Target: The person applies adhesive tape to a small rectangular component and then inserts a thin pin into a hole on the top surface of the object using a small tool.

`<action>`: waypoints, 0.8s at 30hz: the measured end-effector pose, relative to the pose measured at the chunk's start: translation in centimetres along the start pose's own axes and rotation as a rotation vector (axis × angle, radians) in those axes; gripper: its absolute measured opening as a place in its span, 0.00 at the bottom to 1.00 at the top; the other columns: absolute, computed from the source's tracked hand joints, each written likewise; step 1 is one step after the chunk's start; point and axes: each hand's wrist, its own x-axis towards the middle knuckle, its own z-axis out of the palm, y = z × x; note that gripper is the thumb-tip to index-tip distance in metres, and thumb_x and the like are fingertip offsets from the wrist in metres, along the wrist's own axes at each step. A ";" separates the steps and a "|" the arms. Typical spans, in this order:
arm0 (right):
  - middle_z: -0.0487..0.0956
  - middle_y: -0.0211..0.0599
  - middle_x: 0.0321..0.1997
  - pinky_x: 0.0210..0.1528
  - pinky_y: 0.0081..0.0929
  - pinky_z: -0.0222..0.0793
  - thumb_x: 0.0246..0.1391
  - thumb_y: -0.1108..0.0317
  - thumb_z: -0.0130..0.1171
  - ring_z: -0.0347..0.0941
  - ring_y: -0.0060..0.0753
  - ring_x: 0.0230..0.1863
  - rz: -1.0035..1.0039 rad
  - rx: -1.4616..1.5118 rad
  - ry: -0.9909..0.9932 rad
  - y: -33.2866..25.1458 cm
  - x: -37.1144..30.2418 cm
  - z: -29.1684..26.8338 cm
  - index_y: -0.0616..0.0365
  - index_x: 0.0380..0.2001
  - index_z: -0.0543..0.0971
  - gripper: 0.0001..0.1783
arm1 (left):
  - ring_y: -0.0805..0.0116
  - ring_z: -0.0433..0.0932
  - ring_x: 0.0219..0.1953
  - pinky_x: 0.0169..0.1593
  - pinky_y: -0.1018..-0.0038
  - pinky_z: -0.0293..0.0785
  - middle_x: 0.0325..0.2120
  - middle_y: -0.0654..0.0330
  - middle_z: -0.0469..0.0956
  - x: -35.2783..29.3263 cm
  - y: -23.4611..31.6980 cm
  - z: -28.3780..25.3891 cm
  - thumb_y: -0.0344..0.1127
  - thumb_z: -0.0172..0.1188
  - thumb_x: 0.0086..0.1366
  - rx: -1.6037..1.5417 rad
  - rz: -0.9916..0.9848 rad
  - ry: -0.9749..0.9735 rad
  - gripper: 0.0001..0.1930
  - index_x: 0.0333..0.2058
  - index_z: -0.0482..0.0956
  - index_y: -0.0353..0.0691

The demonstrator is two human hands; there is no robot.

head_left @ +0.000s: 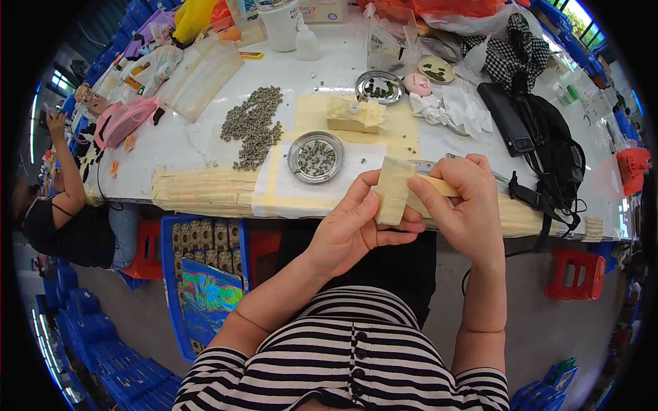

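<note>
My left hand [353, 222] is closed around a small block wrapped in pale yellow tape [393, 195], just above the table's near edge. My right hand [469, 198] pinches a pale yellow strip [439, 185] between thumb and fingers. One end of the strip meets the block's right side; whether it is stuck there I cannot tell. Left of the hands, a round metal dish [315, 157] holds small grey metal parts. Behind it lies a loose pile of the same parts [253, 127]. A second tape-covered block [355, 114] sits farther back on a taped patch.
Another metal dish [379, 88] holds dark pieces. A black bag [541, 151] and a phone [522, 145] lie to the right. Below the table's left side stands a blue crate [166, 274] of tan parts. A red stool [574, 275] is at right; a person [68, 219] sits at left.
</note>
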 end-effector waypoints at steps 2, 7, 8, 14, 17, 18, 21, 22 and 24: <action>0.71 0.31 0.15 0.38 0.31 0.55 0.51 0.59 0.67 0.65 0.34 0.21 -0.023 -0.073 0.014 -0.2 0.0 0.0 0.56 0.18 0.76 0.16 | 0.59 0.78 0.52 0.57 0.61 0.75 0.50 0.50 0.76 0.2 -0.2 0.5 0.37 0.52 0.73 0.156 0.076 0.086 0.25 0.64 0.56 0.41; 0.71 0.32 0.15 0.37 0.32 0.56 0.52 0.60 0.67 0.63 0.36 0.19 -0.006 -0.035 -0.002 -0.5 -0.2 0.4 0.56 0.18 0.76 0.16 | 0.63 0.79 0.49 0.56 0.64 0.76 0.48 0.54 0.77 0.2 -0.8 0.0 0.29 0.62 0.65 0.465 0.214 0.260 0.26 0.60 0.65 0.34; 0.71 0.32 0.15 0.37 0.32 0.57 0.52 0.60 0.66 0.63 0.36 0.19 0.023 -0.018 -0.029 -0.5 -0.2 0.3 0.56 0.18 0.76 0.16 | 0.63 0.79 0.49 0.55 0.64 0.77 0.49 0.54 0.77 0.1 -0.7 0.1 0.30 0.61 0.66 0.454 0.215 0.262 0.25 0.60 0.65 0.33; 0.66 0.32 0.13 0.37 0.29 0.53 0.55 0.61 0.64 0.54 0.34 0.17 0.047 0.173 -0.095 0.3 -0.1 -0.4 0.58 0.19 0.75 0.16 | 0.61 0.80 0.49 0.55 0.64 0.79 0.52 0.51 0.76 -0.5 -0.3 0.2 0.34 0.59 0.69 0.226 0.150 0.225 0.26 0.62 0.63 0.33; 0.65 0.31 0.13 0.37 0.28 0.52 0.56 0.60 0.63 0.52 0.33 0.17 0.072 0.202 -0.125 0.5 -0.1 -0.5 0.57 0.19 0.75 0.17 | 0.59 0.80 0.49 0.55 0.62 0.79 0.53 0.50 0.75 -0.5 -0.4 0.1 0.36 0.58 0.69 0.106 0.121 0.175 0.27 0.63 0.61 0.35; 0.64 0.31 0.13 0.37 0.28 0.52 0.56 0.60 0.63 0.52 0.32 0.17 0.076 0.221 -0.136 0.6 0.0 -0.5 0.57 0.19 0.74 0.17 | 0.58 0.80 0.49 0.55 0.62 0.79 0.53 0.50 0.74 -0.5 -0.4 -0.1 0.36 0.58 0.70 0.070 0.117 0.154 0.28 0.64 0.61 0.36; 0.63 0.31 0.13 0.37 0.27 0.52 0.56 0.60 0.63 0.50 0.32 0.17 0.081 0.264 -0.139 0.9 0.0 -0.3 0.58 0.19 0.74 0.17 | 0.57 0.80 0.50 0.55 0.61 0.79 0.54 0.48 0.74 -0.6 -0.6 -0.3 0.38 0.57 0.70 0.011 0.106 0.132 0.29 0.66 0.58 0.41; 0.63 0.31 0.12 0.36 0.27 0.52 0.56 0.60 0.63 0.50 0.32 0.17 0.079 0.269 -0.119 1.0 -0.1 0.1 0.58 0.18 0.74 0.17 | 0.56 0.80 0.50 0.55 0.60 0.79 0.54 0.48 0.73 -0.6 -0.7 -0.3 0.38 0.56 0.71 -0.001 0.102 0.132 0.29 0.66 0.57 0.42; 0.62 0.30 0.12 0.36 0.27 0.52 0.56 0.60 0.63 0.49 0.32 0.17 0.086 0.284 -0.105 0.9 -0.1 0.2 0.58 0.18 0.74 0.17 | 0.56 0.80 0.50 0.55 0.61 0.80 0.53 0.48 0.74 -0.6 -1.0 -0.7 0.36 0.54 0.72 -0.120 0.096 0.051 0.27 0.66 0.56 0.42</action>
